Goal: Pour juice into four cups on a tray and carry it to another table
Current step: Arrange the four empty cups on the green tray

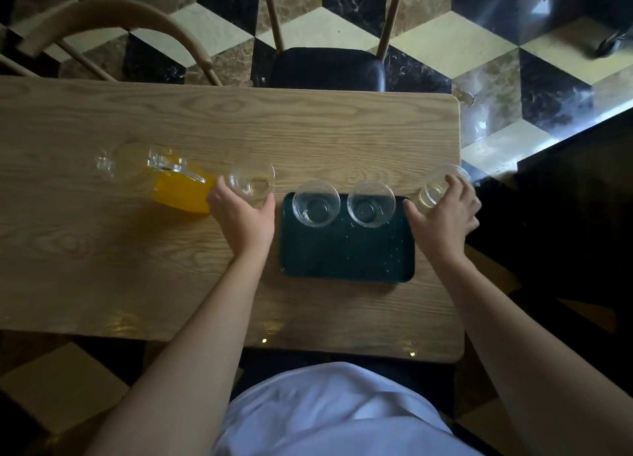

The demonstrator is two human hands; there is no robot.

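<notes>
Two bare forearms reach out from my white shirt (329,411) over the near edge of the wooden table (137,250). Between my wrists lies the dark green tray (346,253), its near half bare. Two empty clear cups stand side by side on its far half, between my hands: one cup (316,204) closer to my left hand, the other (370,204) closer to my right.

My left hand (241,212) is curled around a third cup (251,183), thumb on the side toward the tray, fingers wrapped around the side toward the jug; this cup is off the tray, just past its left edge. My right hand (445,216) grips the fourth cup (442,185) beyond the tray's right far corner, near the table's right edge, fingers over its far rim. Whether either cup is lifted or resting I cannot tell.

Just left of my left hand stands the glass jug (164,178), part full of orange juice. Beyond the table a black-seated chair (327,68) faces me, and a curved wooden chair back (113,27) shows further left, on a patterned marble floor (496,62).
</notes>
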